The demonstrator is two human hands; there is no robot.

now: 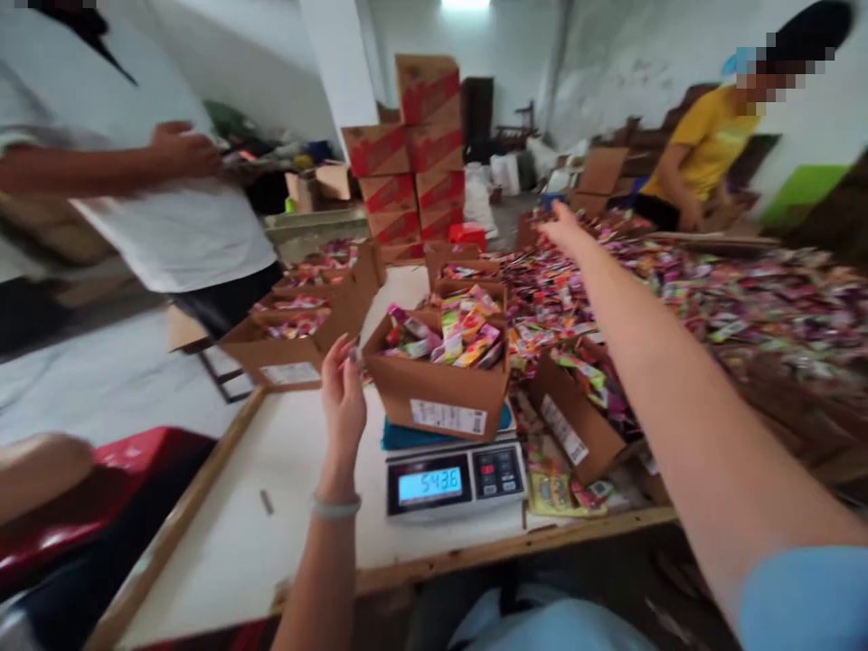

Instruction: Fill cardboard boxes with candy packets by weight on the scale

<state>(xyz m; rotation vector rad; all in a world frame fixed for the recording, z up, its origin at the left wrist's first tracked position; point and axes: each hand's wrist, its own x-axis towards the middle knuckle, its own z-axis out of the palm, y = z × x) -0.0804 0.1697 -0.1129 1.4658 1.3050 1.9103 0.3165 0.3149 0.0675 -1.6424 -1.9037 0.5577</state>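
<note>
An open cardboard box (434, 384) full of colourful small packets (467, 330) sits on a digital scale (456, 484), whose lit display reads about 543.6. Just left of that box my left hand (344, 393) is raised, fingers curled together; something small and greyish shows at the fingertips, too blurred to name. My right arm reaches far forward, and my right hand (566, 228) is over the back of a large heap of packets (678, 289), fingers stretched out. Nothing shows in it. A second box of packets (576, 411) leans tilted right of the scale.
More packet-filled boxes (291, 339) stand on the left of the white table (223, 515). Red-and-brown cartons (427, 145) are stacked behind. A person in white (155, 199) stands at left; another in yellow (709, 149) works at the heap's far side. A red stool (146, 479) is at lower left.
</note>
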